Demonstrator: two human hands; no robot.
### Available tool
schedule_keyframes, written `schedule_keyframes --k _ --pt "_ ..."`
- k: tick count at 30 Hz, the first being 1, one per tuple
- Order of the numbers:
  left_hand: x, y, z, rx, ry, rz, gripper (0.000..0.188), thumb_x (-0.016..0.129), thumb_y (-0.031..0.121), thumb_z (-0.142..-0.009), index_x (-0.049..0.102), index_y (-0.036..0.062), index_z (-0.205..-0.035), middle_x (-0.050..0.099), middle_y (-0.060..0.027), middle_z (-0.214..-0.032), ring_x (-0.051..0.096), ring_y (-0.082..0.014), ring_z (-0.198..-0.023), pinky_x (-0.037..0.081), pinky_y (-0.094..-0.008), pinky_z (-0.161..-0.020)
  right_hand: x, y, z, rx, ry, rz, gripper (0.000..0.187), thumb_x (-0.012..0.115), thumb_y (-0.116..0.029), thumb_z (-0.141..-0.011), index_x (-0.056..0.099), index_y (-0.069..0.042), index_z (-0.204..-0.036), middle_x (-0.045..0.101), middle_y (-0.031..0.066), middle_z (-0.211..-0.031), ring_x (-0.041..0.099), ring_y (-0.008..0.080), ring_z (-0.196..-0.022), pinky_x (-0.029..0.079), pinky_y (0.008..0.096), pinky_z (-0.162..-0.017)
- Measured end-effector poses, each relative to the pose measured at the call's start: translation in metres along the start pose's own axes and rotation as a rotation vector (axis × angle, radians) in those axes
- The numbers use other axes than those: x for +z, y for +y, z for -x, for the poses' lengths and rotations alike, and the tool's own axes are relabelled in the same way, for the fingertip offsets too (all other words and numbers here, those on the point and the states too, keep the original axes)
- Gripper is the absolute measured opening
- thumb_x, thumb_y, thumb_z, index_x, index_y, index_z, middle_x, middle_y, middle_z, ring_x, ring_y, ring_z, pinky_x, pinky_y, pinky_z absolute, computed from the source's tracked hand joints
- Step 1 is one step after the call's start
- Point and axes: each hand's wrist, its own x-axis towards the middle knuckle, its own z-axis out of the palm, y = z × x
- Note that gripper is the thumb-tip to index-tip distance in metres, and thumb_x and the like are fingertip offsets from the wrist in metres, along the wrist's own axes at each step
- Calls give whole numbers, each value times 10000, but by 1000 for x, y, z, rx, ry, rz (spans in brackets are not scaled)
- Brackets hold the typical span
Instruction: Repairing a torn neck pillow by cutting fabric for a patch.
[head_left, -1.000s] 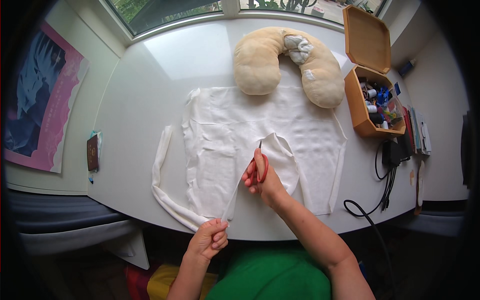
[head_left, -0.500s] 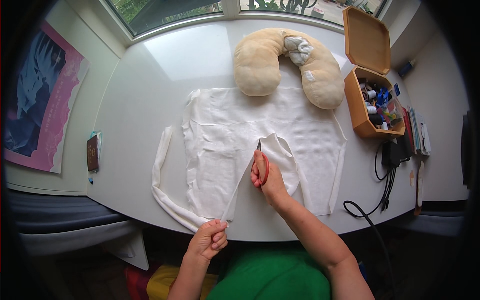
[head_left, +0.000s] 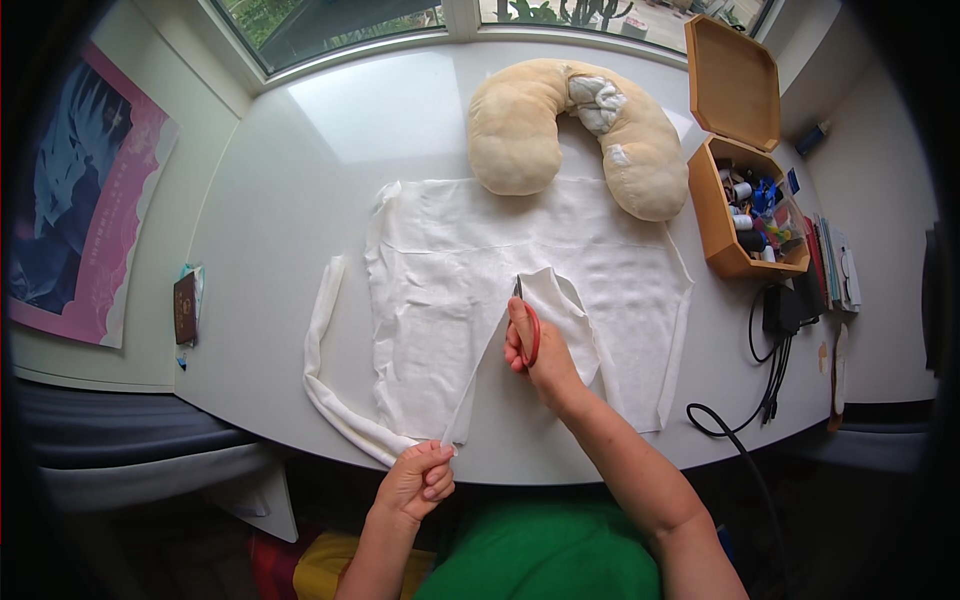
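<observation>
One white cloth [head_left: 430, 330], probably light, limp and quick to crease, lies on the table [head_left: 270, 230], best held taut by its cut edge. The left hand [head_left: 418, 482] pinches its near end, fingers curled; the right hand [head_left: 540, 355] wraps red scissors [head_left: 533, 340], the beige pillow [head_left: 515, 140] beyond.

Daylight from the window [head_left: 345, 25] at the top throws pale glare onto the white tabletop [head_left: 280, 230], upper left; the white fabric [head_left: 430, 330] at centre is bright, its creases softly shadowed. The bottom is dim, fisheye curvature bows straight edges, and black vignetting swallows the corners.
</observation>
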Motion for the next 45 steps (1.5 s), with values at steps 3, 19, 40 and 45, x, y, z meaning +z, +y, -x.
schedule_keyframes --k 3,19,40,45 --pt "1 0 0 2 -3 -1 130 599 97 -962 561 52 -846 422 21 -517 347 -79 -369 263 -221 -379 -1 0 0 -40 18 21 711 437 -699 -943 510 -80 -601 509 19 -541 482 96 -480 377 245 -457" --pt "5 -5 -2 105 3 82 173 588 115 -966 530 76 -809 454 -6 -532 381 -106 -390 284 -236 -391 -45 -7 78 -558 313 670 317 806 -264 -804 635 -23 -921 647 91 -757 614 163 -635 493 307 -580" --pt "67 -68 -16 73 -243 24 439 608 248 -984 467 39 -1344 591 -97 -1263 583 -205 -1170 493 -380 -995 -72 21 152 -299 -363 538 220 737 -161 -858 592 -21 -943 665 117 -815 658 219 -716 511 323 -655" --pt "75 -73 -21 176 -99 -103 369 616 36 -928 531 10 -1286 650 -104 -1169 648 -198 -1059 528 -373 -952 -101 15 160 -190 -259 452 243 789 -149 -839 613 -8 -929 668 72 -793 623 116 -740 512 270 -704"
